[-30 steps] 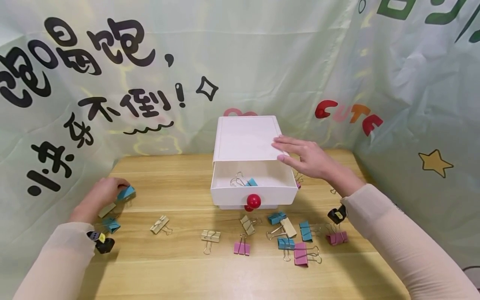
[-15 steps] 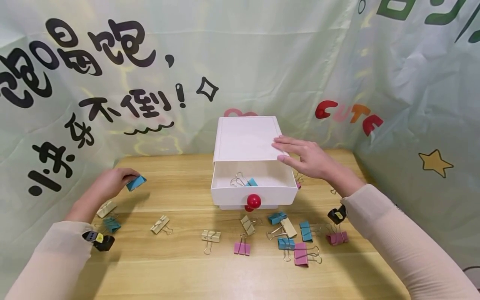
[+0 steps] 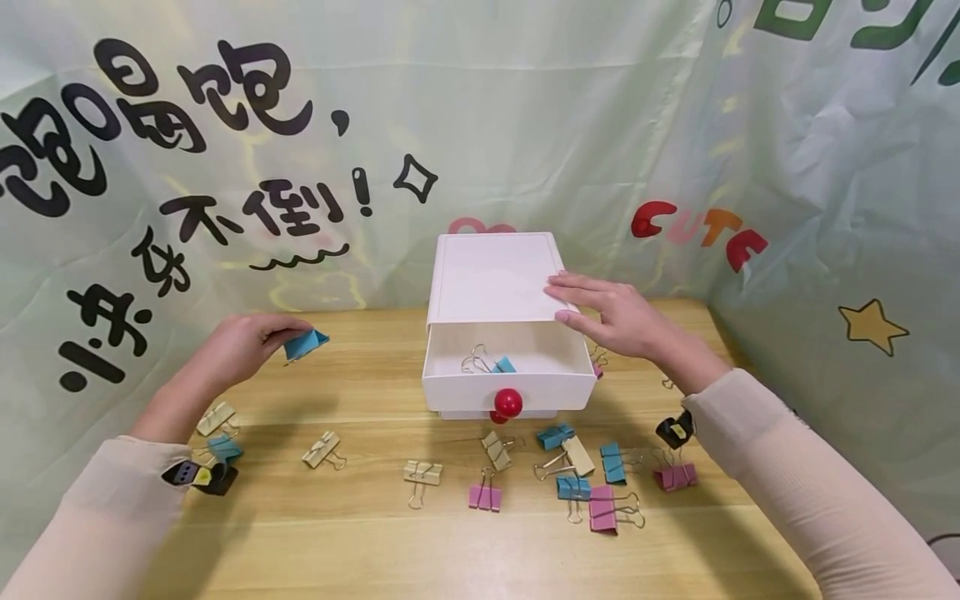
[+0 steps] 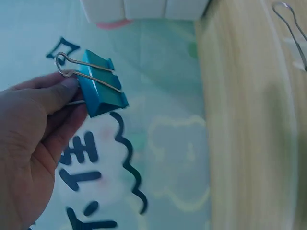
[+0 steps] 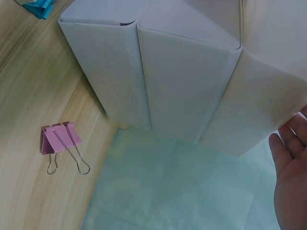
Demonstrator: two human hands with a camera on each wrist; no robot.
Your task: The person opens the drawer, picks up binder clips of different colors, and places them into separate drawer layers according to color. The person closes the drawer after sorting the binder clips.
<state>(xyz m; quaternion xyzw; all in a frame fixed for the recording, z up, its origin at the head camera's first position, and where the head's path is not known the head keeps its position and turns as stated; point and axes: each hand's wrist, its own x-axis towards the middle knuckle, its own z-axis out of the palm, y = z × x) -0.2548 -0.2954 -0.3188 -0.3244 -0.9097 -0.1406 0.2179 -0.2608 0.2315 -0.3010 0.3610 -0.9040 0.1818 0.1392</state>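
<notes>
My left hand (image 3: 243, 352) pinches a blue binder clip (image 3: 305, 343) above the left of the table; the left wrist view shows thumb and fingers on the wire handles of this blue binder clip (image 4: 101, 86). My right hand (image 3: 618, 317) rests on the top right edge of a white drawer box (image 3: 495, 275), fingers straight. The box's upper drawer (image 3: 465, 392), with a red knob (image 3: 508, 403), is pulled out. A blue binder clip (image 3: 504, 365) and wire handles show inside it. In the right wrist view the right hand (image 5: 292, 158) touches the box's side.
Cream clips (image 3: 321, 448) and a blue clip (image 3: 223, 448) lie at the table's left. Several blue, cream and pink clips (image 3: 602, 508) lie before the box and to its right. A printed cloth (image 3: 525, 117) hangs behind the table (image 3: 360, 550).
My left hand has lifted the blue binder clip off the left side of the table and moved it right and away from me. The right hand and drawer stay as they were.
</notes>
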